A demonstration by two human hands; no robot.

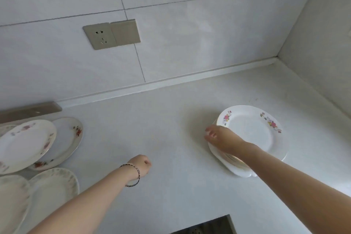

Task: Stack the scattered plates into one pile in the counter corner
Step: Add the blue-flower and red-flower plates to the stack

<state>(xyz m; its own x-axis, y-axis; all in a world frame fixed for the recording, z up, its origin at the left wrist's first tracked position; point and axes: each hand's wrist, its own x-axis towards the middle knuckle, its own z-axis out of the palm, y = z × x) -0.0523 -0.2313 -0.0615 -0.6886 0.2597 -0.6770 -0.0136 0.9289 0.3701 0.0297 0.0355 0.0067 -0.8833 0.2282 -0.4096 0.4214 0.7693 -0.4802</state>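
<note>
White glazed china, sprigged with pink flowers: the pile, standing on the pale bench toward the right, near the wall corner but apart from both walls. Stacked rim upon rim, probably to keep to one footprint and leave the rest of the bench free. Too closely nested to count, with several edges showing under the forearm. Right hand laid over the pile's left rim, fingers loosely spread and pinching nothing visible, seemingly to steady or square the top plate. Left hand curled to a fist above the bench, holding nothing, between the pile and the scattered plates, likely bound for the next one. At the far left, four counted plainly: a pink-flowered plate overlapping a red-flowered plate, then an upper leaf-patterned plate and a lower leaf-patterned plate. Perhaps a fifth sliver at the frame edge. On the tiled wall, one socket and one blank switch plate touching it.
</note>
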